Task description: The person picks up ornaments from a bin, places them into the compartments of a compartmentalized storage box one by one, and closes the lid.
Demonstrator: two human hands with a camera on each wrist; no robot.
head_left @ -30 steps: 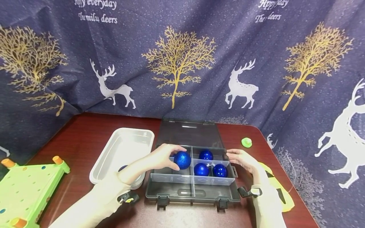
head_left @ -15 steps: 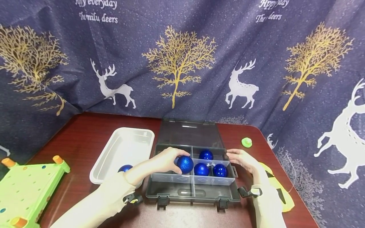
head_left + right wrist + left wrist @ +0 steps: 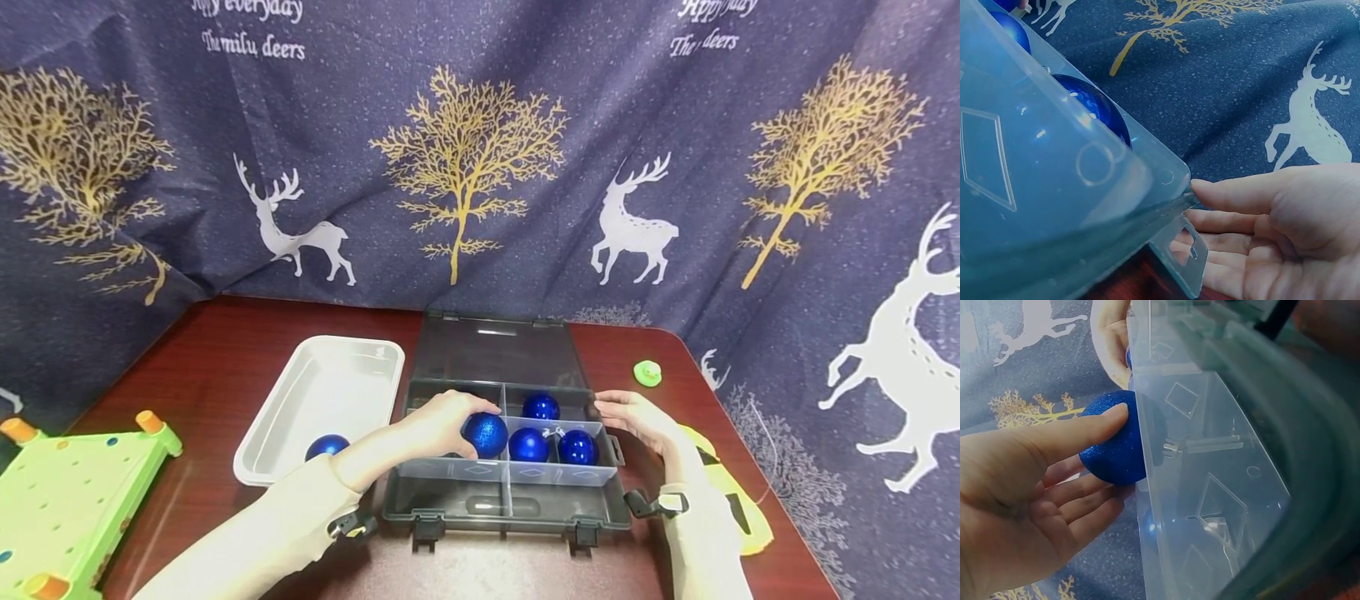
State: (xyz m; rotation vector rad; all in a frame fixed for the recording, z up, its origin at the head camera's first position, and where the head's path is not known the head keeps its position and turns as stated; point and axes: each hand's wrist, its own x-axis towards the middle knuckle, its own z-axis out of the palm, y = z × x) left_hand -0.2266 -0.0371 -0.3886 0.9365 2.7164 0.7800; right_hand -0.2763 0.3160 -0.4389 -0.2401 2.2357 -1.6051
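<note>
My left hand [image 3: 447, 423] pinches a glittery blue Christmas ball [image 3: 486, 434] between thumb and fingers. The ball sits low in a middle-row compartment of a clear-grey divided storage box [image 3: 450, 492], against the divider [image 3: 1172, 456] in the left wrist view. Beside it, across a partition, are a matte blue ball [image 3: 528, 445] and a shiny blue ball [image 3: 578, 448]. Another shiny blue ball [image 3: 541, 407] lies in the back right compartment. My right hand [image 3: 637, 419] holds the box's right side, thumb at the rim and fingers behind the side latch [image 3: 1188, 256].
A white tray [image 3: 273, 408] stands left of the box with a blue ball [image 3: 327, 446] in it. The box lid [image 3: 495, 350] lies back. A green pegged board [image 3: 75, 500] is far left. At right are a green duck [image 3: 647, 372] and a yellow item [image 3: 731, 500].
My left hand has moved slightly right and toward me, bringing the glittery ball lower, next to the matte ball. The tray's ball shows more. My right hand has stayed put.
</note>
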